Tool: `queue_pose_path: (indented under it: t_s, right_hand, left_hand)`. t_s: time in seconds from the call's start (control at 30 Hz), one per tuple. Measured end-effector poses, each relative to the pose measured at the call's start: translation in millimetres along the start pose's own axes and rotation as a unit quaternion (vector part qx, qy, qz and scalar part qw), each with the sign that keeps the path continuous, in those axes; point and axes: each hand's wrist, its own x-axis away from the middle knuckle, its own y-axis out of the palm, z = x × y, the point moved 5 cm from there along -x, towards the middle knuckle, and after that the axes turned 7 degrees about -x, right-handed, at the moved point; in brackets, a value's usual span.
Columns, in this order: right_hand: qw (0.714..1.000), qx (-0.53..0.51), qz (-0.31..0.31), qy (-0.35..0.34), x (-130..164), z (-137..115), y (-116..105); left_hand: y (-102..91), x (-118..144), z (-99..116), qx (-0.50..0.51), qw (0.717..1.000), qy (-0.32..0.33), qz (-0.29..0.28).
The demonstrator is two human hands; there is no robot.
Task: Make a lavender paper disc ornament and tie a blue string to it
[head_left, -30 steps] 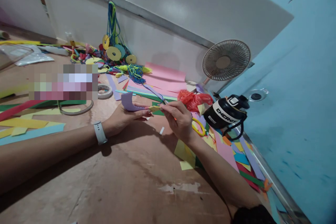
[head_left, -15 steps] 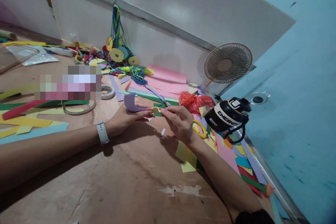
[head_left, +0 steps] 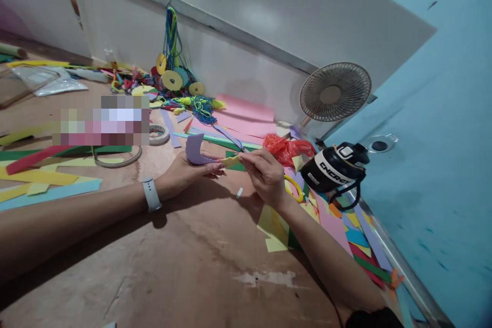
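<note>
A curled purple paper strip [head_left: 195, 149] stands up from my left hand [head_left: 184, 168], whose fingers and thumb are closed on it. From those same fingertips a short yellow paper strip [head_left: 231, 162] runs across to my right hand [head_left: 268, 175]. The thumb and forefinger of my right hand pinch its far end. Whether the purple and yellow pieces are joined is hidden by my left fingers. Both hands hover a little above the wooden tabletop [head_left: 184, 256]. Below them lies a small white scrap [head_left: 239, 193].
A black bottle [head_left: 326, 166], a fan [head_left: 334, 92] and a red plastic bag [head_left: 286, 149] stand at the right. A tape roll [head_left: 158, 134] lies beyond my left hand. Paper strips [head_left: 54, 178] spread at left; a yellow loop [head_left: 294, 188] lies near my right wrist. Cords [head_left: 171, 36] hang behind.
My right hand has moved slightly right and up, and more of the yellow strip shows between my hands. The purple strip has shifted a little to the right.
</note>
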Motion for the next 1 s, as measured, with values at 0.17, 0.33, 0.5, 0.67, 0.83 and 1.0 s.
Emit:
queue_pose_path:
  t_s: [0.17,0.33,0.5,0.67,0.83,1.0]
  right_hand:
    - [0.991,-0.069,-0.020,0.111,-1,12,2]
    - [0.945,-0.191,-0.052,0.260,7,30,12]
    - [0.909,-0.264,-0.055,0.318,7,33,14]
    - [0.903,-0.275,-0.045,0.326,3,32,8]
    - [0.937,-0.213,-0.067,0.270,3,30,8]
    - [0.951,-0.174,-0.106,0.234,4,29,10]
  left_hand:
    - [2.7,1,0,0.013,1.000,-0.022,-0.013]
    - [6.4,2,0,0.005,0.999,-0.027,-0.029]
    - [5.1,1,-1,-0.016,0.999,-0.023,-0.029]
    - [5.2,-1,-3,0.017,0.999,-0.042,-0.022]
    - [5.9,1,0,0.014,0.998,-0.055,-0.022]
    - [6.1,4,-1,-0.004,0.997,-0.060,-0.044]
